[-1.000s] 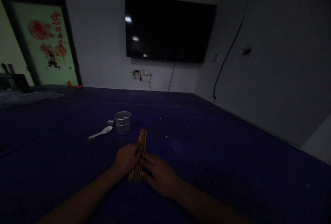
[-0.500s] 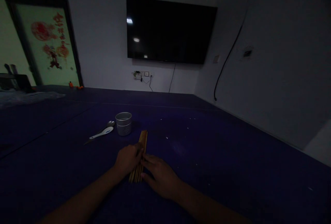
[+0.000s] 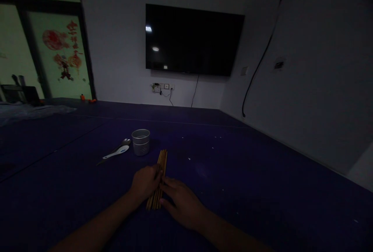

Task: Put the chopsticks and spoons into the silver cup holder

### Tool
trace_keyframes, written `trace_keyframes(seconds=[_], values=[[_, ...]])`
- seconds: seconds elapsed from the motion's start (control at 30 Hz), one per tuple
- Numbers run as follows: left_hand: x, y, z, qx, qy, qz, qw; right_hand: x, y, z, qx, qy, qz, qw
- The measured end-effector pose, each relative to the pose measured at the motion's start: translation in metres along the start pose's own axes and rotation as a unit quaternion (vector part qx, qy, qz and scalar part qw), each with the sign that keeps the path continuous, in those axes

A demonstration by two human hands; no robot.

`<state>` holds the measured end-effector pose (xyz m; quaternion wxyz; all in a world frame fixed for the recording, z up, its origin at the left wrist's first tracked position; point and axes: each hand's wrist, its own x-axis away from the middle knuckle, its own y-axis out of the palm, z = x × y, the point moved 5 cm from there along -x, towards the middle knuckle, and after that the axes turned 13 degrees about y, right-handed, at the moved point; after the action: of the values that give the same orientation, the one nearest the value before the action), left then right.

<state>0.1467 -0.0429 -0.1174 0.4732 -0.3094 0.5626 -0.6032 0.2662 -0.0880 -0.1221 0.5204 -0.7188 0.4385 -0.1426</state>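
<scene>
A bundle of wooden chopsticks (image 3: pixel 162 160) lies on the dark blue surface (image 3: pixel 247 174), pointing away from me. My left hand (image 3: pixel 145 183) presses against the bundle's left side with fingers curled. On the other side, my right hand (image 3: pixel 182 202) rests with fingers bent against the bundle. Both hands squeeze the sticks together near their near end. Beyond the sticks stands a small grey metal cup (image 3: pixel 141 141). Left of the cup lie a white spoon (image 3: pixel 115 152) and a metal spoon (image 3: pixel 125 142).
A black TV (image 3: pixel 194 40) hangs on the far wall above a socket strip (image 3: pixel 161 86). A black cable (image 3: pixel 262 50) runs down the right wall. At the far left is a window with red paper decorations (image 3: pixel 62 50), and dark items lie by it. The room is dim.
The view has tilted slightly, so everything sits a little lower in the picture. Both hands stay at the chopstick bundle with hardly any movement.
</scene>
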Motion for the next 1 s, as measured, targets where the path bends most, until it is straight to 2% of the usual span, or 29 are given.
trace_keyframes(seconds=[0.27, 1.0], values=[[-0.0008, 0.0013, -0.0023, 0.01, -0.01, 0.008, 1.0, 0.0013, -0.0016, -0.001, -0.003, 0.004, 0.016, 1.0], [0.0002, -0.0001, -0.0027, 0.041, -0.024, 0.013, 0.999, 0.0023, 0.0006, 0.0008, -0.003, 0.018, -0.006, 1.0]])
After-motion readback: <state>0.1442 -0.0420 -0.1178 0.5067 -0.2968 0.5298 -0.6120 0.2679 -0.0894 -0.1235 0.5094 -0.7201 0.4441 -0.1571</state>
